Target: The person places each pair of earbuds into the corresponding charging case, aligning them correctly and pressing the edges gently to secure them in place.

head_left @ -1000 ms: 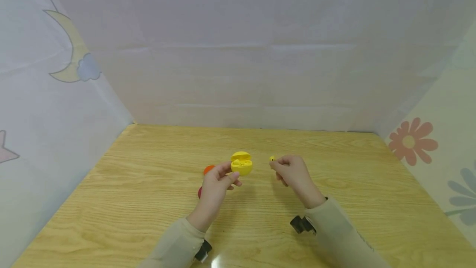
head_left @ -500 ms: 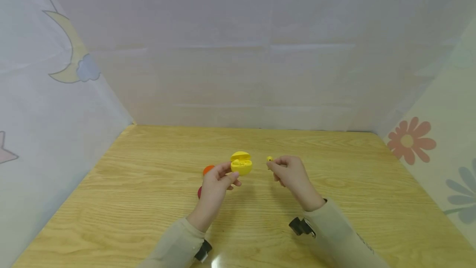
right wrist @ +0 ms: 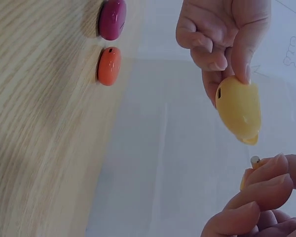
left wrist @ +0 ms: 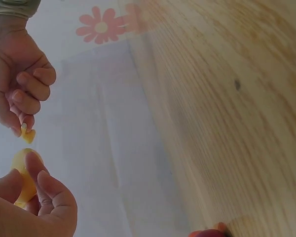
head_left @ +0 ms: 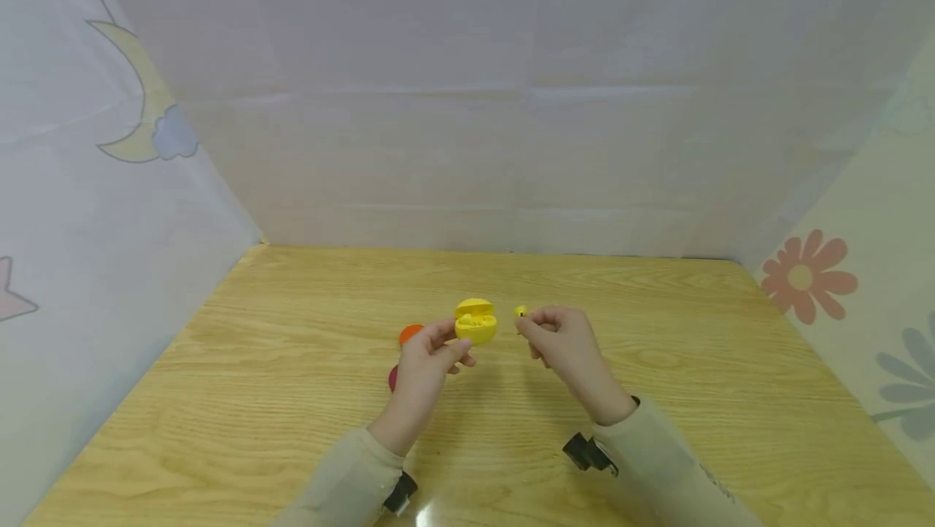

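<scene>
My left hand [head_left: 426, 360] grips a yellow earbud charging case [head_left: 476, 330] above the table, its lid raised. One yellow earbud seems to sit inside, on the left of the case. To the right, my right hand [head_left: 571, 348] pinches a second yellow earbud [head_left: 522, 312] between thumb and fingertips, a short gap from the case. In the right wrist view the back of the yellow case [right wrist: 238, 108] faces the camera, and the pinched earbud [right wrist: 255, 161] is mostly covered by the fingers.
An orange case [head_left: 411, 334] and a magenta case [head_left: 393, 377] lie on the wooden table [head_left: 292, 397], partly behind my left hand. Both show whole or nearly so in the right wrist view. A pale cloth wall [head_left: 511, 145] rises behind the table.
My right hand has moved a little left with the pinched earbud, closing some of the distance to the yellow case. The left hand and case have stayed nearly still.
</scene>
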